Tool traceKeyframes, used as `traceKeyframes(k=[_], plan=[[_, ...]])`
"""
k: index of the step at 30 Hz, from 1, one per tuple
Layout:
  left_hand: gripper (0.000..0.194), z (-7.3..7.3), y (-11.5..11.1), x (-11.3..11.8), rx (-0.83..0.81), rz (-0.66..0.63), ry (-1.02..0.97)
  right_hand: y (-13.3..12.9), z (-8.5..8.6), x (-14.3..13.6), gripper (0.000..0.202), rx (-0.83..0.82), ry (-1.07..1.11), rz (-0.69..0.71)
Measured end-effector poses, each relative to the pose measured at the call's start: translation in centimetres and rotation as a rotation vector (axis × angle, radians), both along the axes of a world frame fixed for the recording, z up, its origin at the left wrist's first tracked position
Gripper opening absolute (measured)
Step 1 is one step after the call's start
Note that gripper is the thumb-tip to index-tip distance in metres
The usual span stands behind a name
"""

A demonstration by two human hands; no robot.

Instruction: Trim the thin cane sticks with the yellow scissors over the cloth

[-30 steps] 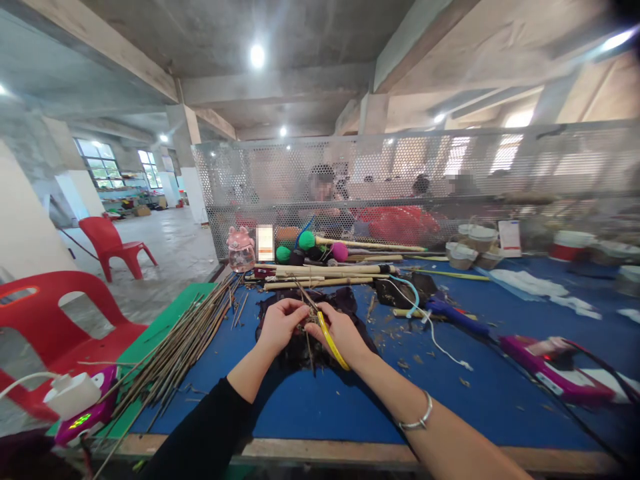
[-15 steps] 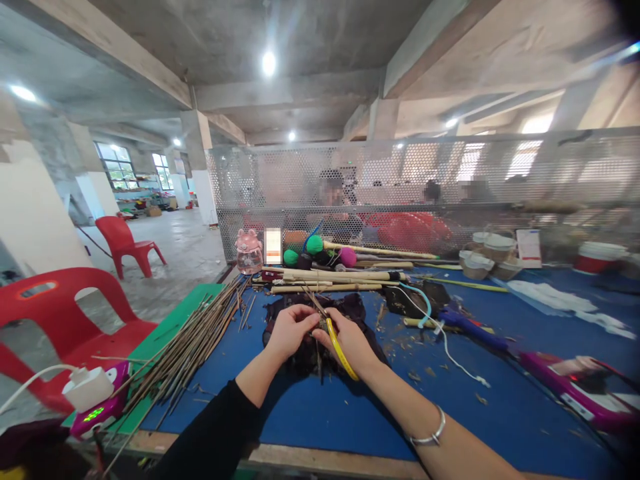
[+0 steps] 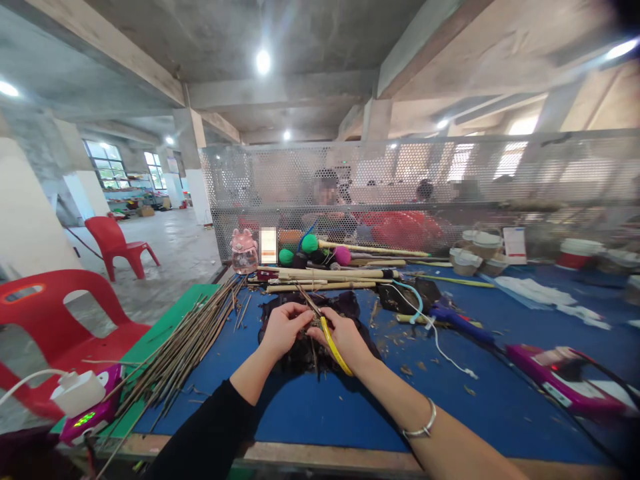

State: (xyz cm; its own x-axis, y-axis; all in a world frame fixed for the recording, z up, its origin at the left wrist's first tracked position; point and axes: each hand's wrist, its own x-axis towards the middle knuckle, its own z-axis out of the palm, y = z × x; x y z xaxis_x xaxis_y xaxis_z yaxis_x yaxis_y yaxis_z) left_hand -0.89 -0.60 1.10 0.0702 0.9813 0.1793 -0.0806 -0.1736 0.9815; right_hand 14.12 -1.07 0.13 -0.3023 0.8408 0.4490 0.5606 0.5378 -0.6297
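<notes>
My right hand (image 3: 343,337) is closed around a pair of scissors with a yellow handle (image 3: 334,351). The dark blades (image 3: 307,299) point up and to the left, away from me. Close beside it, my left hand (image 3: 285,328) has thumb and forefinger pinched together; whatever lies between the fingertips is too small to make out. Beneath both hands a crumpled black cloth (image 3: 345,303) is spread on the blue tabletop (image 3: 300,417). A thin dark stem (image 3: 315,363) shows below the fingers, and I cannot tell which hand, if any, holds it.
Many thin brown sticks (image 3: 185,353) lie at the left on a green board (image 3: 173,327). Thicker pale sticks (image 3: 330,275), yarn balls (image 3: 310,243) and a pink bottle (image 3: 245,253) stand or lie behind. A purple power strip (image 3: 545,377) and white cable (image 3: 447,357) are at right.
The whole view has shifted slightly, so everything appears a little further left. Both hands keep nearly the same pose, with the scissors still in the right one.
</notes>
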Motion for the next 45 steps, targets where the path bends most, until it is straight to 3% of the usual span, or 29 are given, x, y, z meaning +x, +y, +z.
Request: traceKeyframes(k=[12, 17, 23, 30, 36, 40, 45], plan=[[0.030, -0.06, 0.09, -0.25, 0.032, 0.012, 0.027, -0.36, -0.12, -0.18, 0.049, 0.029, -0.161, -0.117], [0.026, -0.03, 0.06, -0.06, 0.078, 0.009, 0.031, -0.35, -0.26, -0.35, 0.044, 0.053, -0.143, -0.102], [0.032, -0.31, 0.04, 0.11, 0.011, 0.005, -0.025, -0.57, 0.04, -0.35, 0.037, 0.010, -0.091, -0.071], [0.034, -0.61, 0.20, 0.02, -0.011, 0.016, 0.119, -0.10, -0.10, -0.30, 0.034, -0.022, -0.077, -0.060], [0.036, -0.38, 0.25, -0.06, -0.022, 0.024, 0.053, -0.13, 0.00, -0.02, 0.042, -0.031, -0.114, -0.158], [0.032, -0.36, 0.19, 0.04, 0.013, -0.029, 0.047, -0.18, -0.09, 0.10, 0.048, -0.001, -0.154, -0.112], [0.028, -0.15, 0.12, -0.08, 0.067, 0.011, 0.138, -0.06, 0.05, 0.25, 0.046, 0.015, -0.205, -0.066]])
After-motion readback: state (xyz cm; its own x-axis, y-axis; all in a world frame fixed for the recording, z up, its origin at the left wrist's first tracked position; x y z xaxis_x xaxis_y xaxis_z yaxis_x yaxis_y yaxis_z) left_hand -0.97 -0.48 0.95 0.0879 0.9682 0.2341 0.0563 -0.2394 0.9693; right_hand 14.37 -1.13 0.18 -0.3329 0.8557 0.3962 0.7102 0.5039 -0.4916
